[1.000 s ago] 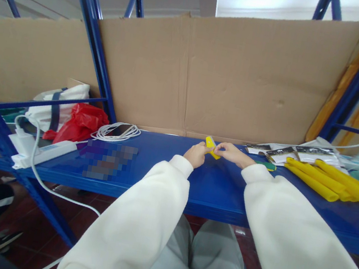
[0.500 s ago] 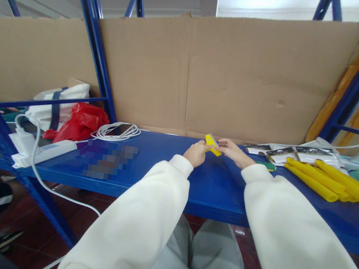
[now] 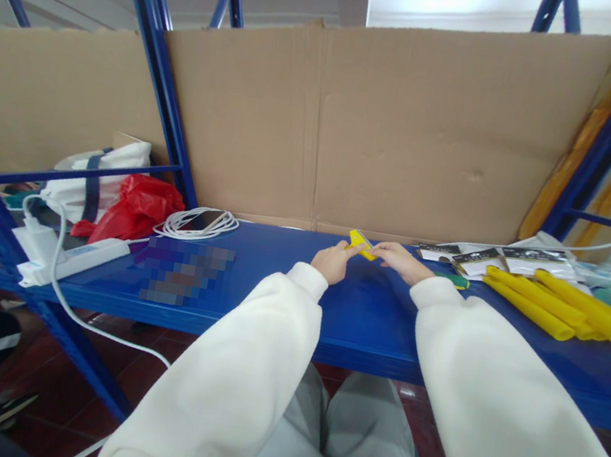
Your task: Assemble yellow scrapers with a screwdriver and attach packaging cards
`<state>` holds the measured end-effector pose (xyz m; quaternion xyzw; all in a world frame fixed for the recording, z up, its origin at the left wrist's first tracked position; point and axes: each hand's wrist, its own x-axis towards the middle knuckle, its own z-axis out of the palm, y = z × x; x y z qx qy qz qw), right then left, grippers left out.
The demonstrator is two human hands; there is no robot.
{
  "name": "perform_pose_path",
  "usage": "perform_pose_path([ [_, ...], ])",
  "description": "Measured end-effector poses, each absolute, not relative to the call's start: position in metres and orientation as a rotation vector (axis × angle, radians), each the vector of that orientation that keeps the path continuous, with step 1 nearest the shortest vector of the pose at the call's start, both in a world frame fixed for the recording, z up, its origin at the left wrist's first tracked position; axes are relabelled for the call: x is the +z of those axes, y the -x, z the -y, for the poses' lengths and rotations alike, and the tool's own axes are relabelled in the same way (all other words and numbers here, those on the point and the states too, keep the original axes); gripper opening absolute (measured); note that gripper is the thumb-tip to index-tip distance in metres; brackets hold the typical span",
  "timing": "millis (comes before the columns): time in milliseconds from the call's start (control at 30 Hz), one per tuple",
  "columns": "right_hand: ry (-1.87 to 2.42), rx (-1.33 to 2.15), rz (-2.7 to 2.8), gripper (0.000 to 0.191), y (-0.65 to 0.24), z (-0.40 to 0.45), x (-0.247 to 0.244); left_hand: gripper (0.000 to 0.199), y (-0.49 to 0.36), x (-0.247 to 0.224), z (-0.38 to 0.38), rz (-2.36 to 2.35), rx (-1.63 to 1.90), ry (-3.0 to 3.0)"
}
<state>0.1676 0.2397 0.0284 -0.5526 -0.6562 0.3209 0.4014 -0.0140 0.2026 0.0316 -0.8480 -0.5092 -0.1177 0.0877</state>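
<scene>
Above the blue shelf, both hands meet at a small flat yellow piece (image 3: 360, 241) with a pale, metallic-looking strip along it. Its exact kind is too small to make out. My left hand (image 3: 331, 262) is closed on its near left side, with fingers pressed along it. From the right, my right hand (image 3: 400, 262) pinches at its right end, fingertips close together. Part of the piece is covered by the fingers. Just beyond the right cuff lies a green and yellow object (image 3: 457, 282), partly hidden by the sleeve.
Several yellow tubes (image 3: 540, 303) lie at right, before black-and-white packets (image 3: 539, 262). At left are a coiled white cable (image 3: 187, 227), a red bag (image 3: 137, 207) and a power strip (image 3: 93, 259). Cardboard (image 3: 416, 138) stands behind; a blue post (image 3: 159, 69) rises left. Another person's leg shows lower left.
The yellow piece has tilted slightly, and less of its lower right end shows. My right fingers have shifted a little down and closer around that end. My left hand stays nearly in place.
</scene>
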Motion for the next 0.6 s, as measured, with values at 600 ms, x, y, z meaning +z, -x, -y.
perform_pose_path([
  [600, 1.452, 0.899, 1.535, 0.011, -0.1662, -0.2376, 0.0302, 0.069, 0.0157, 0.0278, -0.2084, 1.437, -0.268, 2.585],
])
